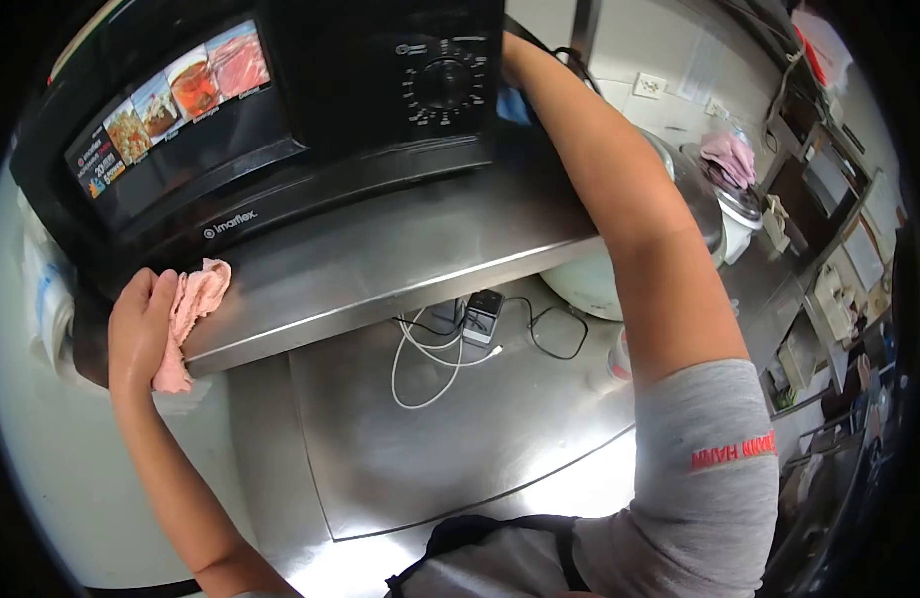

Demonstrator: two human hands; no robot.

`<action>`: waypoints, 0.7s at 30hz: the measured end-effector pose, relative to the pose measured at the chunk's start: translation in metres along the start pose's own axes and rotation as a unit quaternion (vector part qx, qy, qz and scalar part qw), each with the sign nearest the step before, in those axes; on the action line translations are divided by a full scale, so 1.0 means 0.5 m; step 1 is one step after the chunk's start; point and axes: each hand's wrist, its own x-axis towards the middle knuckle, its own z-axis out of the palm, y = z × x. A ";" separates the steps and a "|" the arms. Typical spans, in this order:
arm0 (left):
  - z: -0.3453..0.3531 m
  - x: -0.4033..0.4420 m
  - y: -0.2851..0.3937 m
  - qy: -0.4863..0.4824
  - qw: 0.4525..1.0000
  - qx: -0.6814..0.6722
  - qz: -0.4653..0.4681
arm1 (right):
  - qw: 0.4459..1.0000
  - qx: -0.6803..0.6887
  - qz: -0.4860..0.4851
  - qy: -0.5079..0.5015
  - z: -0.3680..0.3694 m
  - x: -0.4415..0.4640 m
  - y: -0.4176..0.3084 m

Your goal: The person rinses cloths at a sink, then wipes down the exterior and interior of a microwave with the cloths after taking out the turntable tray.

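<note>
pink cloth (203,289) is bunched at the front left corner of the raised steel shelf (380,249), partly over its edge, just below the lower corner of the black microwave (380,164). the left hand (141,319) grasps it, fingers curled on it, so part of the cloth is hidden under the palm. the right forearm (619,169) reaches past the other side of the microwave; the right hand is out of sight there, and i cannot tell whether it is closed or what it touches. a blue patch (514,105) shows beside that forearm, too covered to make out.

the microwave's top is cut off by the frame. its door is shut, and the inside cannot be seen; food photos (191,90) cover part of the front, with a round dial (444,84) to their right.

under the shelf, a pale rounded vessel (583,284) is half hidden by the shelf and the right arm, its contents out of view. a small container (618,357) with red on it is also partly covered by the arm. between them and the left side, a dark and grey adapter (483,317) lies on the lower steel counter (400,429) with a looped white cable (398,374) and a thin black cord (585,334).

farther right, a white lidded appliance (741,219) has a second pink cloth (728,159) on top; what it contains is hidden.
</note>
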 end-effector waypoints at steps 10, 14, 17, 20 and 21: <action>0.013 -0.005 -0.002 0.027 0.999 -0.036 -0.026 | 0.986 -0.120 0.117 -0.025 0.134 0.073 0.137; 0.011 -0.002 -0.008 0.020 0.998 -0.051 -0.040 | 0.980 -0.147 0.128 -0.035 0.140 0.057 0.108; 0.007 -0.007 -0.002 0.022 0.998 -0.042 -0.037 | 0.978 -0.165 0.113 -0.059 0.128 0.016 0.076; 0.000 -0.019 -0.001 0.021 0.998 -0.057 -0.013 | 0.977 -0.174 0.080 -0.097 0.090 -0.085 0.012; -0.005 -0.024 0.001 0.017 0.997 -0.075 -0.008 | 0.975 -0.178 0.070 -0.114 0.070 -0.135 -0.009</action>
